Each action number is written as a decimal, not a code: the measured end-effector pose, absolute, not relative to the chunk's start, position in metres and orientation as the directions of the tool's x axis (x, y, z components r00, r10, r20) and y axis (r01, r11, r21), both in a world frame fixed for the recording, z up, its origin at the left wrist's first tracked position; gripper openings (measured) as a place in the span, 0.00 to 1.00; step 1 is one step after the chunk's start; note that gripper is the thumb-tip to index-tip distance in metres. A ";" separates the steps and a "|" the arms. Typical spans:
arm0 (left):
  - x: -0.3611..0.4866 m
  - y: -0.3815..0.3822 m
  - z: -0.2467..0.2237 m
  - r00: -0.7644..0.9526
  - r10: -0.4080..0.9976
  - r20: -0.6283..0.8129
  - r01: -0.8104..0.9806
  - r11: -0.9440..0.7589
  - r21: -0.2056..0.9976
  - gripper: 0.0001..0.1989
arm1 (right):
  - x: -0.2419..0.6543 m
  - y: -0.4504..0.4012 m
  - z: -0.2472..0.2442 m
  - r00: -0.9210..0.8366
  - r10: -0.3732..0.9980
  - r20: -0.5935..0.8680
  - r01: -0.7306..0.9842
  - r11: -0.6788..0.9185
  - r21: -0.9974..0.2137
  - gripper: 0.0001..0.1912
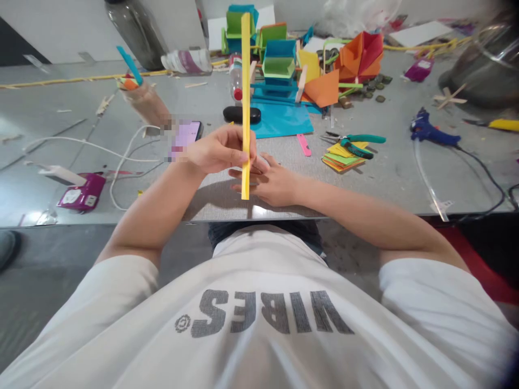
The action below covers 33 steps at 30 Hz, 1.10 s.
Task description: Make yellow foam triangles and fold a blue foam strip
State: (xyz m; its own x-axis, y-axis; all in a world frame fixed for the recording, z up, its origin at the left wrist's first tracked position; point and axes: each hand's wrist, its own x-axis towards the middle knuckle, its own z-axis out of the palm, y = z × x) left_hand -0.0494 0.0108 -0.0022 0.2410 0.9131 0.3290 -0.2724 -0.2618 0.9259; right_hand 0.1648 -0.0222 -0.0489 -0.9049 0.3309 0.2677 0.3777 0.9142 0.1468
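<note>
A long, narrow yellow paper strip [245, 97] stands nearly upright in front of me. Near its lower part my left hand [221, 148] pinches it between thumb and fingers. Just right of the strip's lower end, my right hand [279, 183] is low over the table with its fingers apart; some fingertips pass behind the strip and I cannot tell whether they touch it. Beyond the hands lie a black case [233, 114] and a blue sheet [284, 121]. A pink cutter [304, 145] rests to the right of them.
Pliers [367, 139] lie on a stack of coloured paper [340, 163]. Folded paper pieces [279, 59] crowd the back. A blue glue gun [433, 129] trails its cord at right. At left are a phone [190, 135], a white cable [93, 151] and a purple power socket [87, 194].
</note>
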 end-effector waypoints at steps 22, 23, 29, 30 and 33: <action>-0.046 0.069 0.128 0.516 0.848 0.124 -0.102 -0.083 0.991 0.12 | 0.168 -0.023 -0.042 -0.884 0.418 0.207 0.440 0.895 0.071 0.42; -0.050 0.073 0.122 0.528 0.843 0.107 -0.076 -0.078 0.994 0.16 | 0.169 -0.024 -0.041 -0.884 0.417 0.210 0.440 0.895 0.072 0.42; -0.067 0.082 0.085 0.692 0.722 -0.005 -0.062 0.066 0.996 0.20 | 0.169 -0.026 -0.047 -0.865 0.420 0.273 0.456 0.887 0.079 0.46; -0.066 0.081 0.078 0.728 0.684 -0.040 -0.042 0.103 0.994 0.19 | 0.169 -0.025 -0.048 -0.864 0.407 0.296 0.447 0.891 0.081 0.47; -0.053 0.077 0.056 0.791 0.607 -0.073 -0.009 0.130 0.991 0.19 | 0.169 -0.024 -0.049 -0.867 0.362 0.342 0.412 0.908 0.082 0.44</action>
State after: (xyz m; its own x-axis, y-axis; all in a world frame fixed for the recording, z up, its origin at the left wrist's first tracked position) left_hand -0.0526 0.0769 0.0559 0.7911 0.6073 -0.0729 -0.0086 0.1303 0.9914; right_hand 0.1688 -0.0243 -0.0487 -0.8672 0.3621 0.3419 0.4115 0.9077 0.0825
